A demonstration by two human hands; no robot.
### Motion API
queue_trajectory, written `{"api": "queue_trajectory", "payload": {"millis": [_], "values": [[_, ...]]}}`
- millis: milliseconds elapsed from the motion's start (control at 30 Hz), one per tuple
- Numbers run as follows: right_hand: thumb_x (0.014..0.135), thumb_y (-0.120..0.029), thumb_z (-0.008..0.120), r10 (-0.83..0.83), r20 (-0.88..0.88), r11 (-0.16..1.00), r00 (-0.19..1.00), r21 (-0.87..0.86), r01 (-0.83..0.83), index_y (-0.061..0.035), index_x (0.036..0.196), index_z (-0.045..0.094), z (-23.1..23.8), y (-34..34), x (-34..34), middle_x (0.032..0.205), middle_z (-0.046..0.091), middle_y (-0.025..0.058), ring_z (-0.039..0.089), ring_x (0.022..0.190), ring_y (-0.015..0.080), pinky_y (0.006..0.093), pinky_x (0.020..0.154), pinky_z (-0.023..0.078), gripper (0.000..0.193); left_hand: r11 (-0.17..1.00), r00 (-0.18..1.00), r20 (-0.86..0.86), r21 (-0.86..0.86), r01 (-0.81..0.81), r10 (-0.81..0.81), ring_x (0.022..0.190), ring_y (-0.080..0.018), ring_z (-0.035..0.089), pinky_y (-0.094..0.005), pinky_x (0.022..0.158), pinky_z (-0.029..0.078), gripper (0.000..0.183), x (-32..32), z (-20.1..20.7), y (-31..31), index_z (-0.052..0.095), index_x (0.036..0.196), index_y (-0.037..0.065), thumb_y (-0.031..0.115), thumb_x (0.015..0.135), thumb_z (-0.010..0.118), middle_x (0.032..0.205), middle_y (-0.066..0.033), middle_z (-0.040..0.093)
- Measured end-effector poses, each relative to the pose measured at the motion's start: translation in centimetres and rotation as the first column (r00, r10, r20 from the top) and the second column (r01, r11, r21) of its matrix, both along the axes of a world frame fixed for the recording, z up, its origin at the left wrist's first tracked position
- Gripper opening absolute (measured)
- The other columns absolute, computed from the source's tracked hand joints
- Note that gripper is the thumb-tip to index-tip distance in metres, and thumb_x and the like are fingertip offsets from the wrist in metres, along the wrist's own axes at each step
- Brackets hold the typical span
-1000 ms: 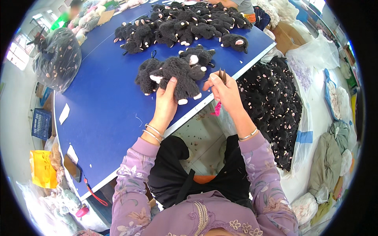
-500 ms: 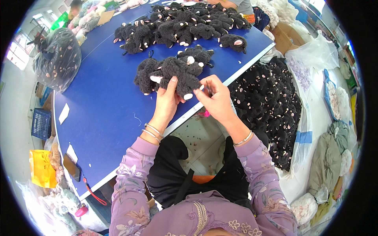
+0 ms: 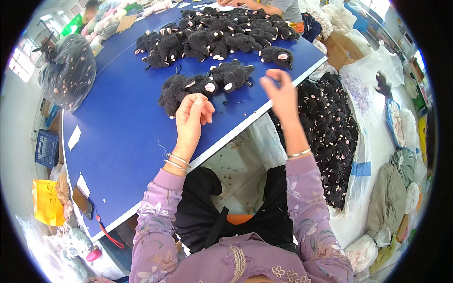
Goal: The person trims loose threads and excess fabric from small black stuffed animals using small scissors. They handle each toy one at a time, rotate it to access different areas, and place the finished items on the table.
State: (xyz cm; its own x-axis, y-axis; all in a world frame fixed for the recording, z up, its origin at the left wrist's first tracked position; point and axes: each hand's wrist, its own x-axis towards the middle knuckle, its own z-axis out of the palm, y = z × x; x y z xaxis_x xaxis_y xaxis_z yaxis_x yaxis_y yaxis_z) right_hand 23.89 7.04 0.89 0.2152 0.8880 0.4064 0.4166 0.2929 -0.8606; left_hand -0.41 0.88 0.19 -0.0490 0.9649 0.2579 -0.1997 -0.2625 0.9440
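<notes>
My left hand [image 3: 193, 113] hovers over the near edge of the blue table, fingers curled in, with no toy in it. Just beyond it lies a black plush toy [image 3: 173, 92] with pale ears and paws. A second plush toy [image 3: 232, 75] rests to the right of that one. My right hand [image 3: 283, 96], slightly blurred, is raised over the table's right edge, thumb and fingers apart and holding nothing. Far to the right, a small black plush toy [image 3: 383, 85] appears to be in mid-air above the bags.
Many black plush toys [image 3: 212, 33] are heaped across the table [image 3: 127, 137]. Another large heap [image 3: 325, 137] fills a clear plastic sheet at right. A stuffed bag [image 3: 68, 70] stands at left; a phone [image 3: 82, 203] lies at the near left corner. Another person's arm [image 3: 264, 7] shows across the table.
The plush toy that both hands held has left them, and a black toy now appears in the air at far right. My right hand has moved right and opened; the left has drawn back slightly.
</notes>
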Motion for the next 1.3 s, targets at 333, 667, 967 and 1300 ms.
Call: {"api": "queue_trajectory", "payload": {"millis": [333,667,967,1300], "values": [[0.093,-0.016,0.055,0.071,-0.108,0.997,0.992,0.034,-0.068,0.002,0.09,0.062,-1.1,2.2,-3.9,0.067,0.062,0.007,0.057,0.06,0.0166,0.0298,0.061,0.046,0.02,0.99,0.989,-0.064,-0.053,0.132,-0.135,0.057,-0.0066,0.052,-0.0192,0.052,0.037,0.019,0.6,-0.2,-0.6,0.058,0.095,0.007,0.024,0.098,0.049,0.077,-0.004,0.064],[0.093,-0.015,0.06,0.515,-0.738,0.732,0.435,0.116,-0.671,-0.0013,0.095,0.061,2.3,-1.9,0.6,0.087,0.062,0.0017,0.06,0.079,0.01,0.0247,0.072,0.049,0.013,0.899,0.901,-0.038,-0.091,0.427,-0.432,0.1,-0.012,0.05,-0.0279,0.082,0.047,0.061,0.8,0.2,-0.7,0.033,0.141,0.004,0.018,0.089,0.062,0.132,-0.0096,0.048],[0.092,-0.016,0.061,0.54,-0.554,0.783,0.633,0.055,-0.619,-0.0021,0.09,0.063,0.4,-3.0,-3.7,0.083,0.06,-0.0019,0.055,0.08,0.0066,0.0231,0.074,0.045,0.014,0.814,0.882,-0.003,-0.387,0.434,-0.472,0.095,-0.0112,0.059,-0.0265,0.081,0.049,0.041,1.8,0.0,-1.1,0.052,0.123,-0.002,0.009,0.085,0.066,0.109,-0.0046,0.062],[0.092,-0.03,0.06,0.464,-0.215,0.869,0.859,-0.076,-0.489,-0.001,0.1,0.062,0.2,-3.3,-2.5,0.066,0.055,-0.0009,0.042,0.049,0.0038,0.0201,0.045,0.033,0.03,0.945,0.95,-0.218,-0.289,0.154,-0.222,0.068,-0.0054,0.056,-0.0193,0.054,0.044,0.037,2.0,-1.0,-0.8,0.052,0.117,0.001,0.011,0.084,0.067,0.099,-0.0027,0.061]]}}
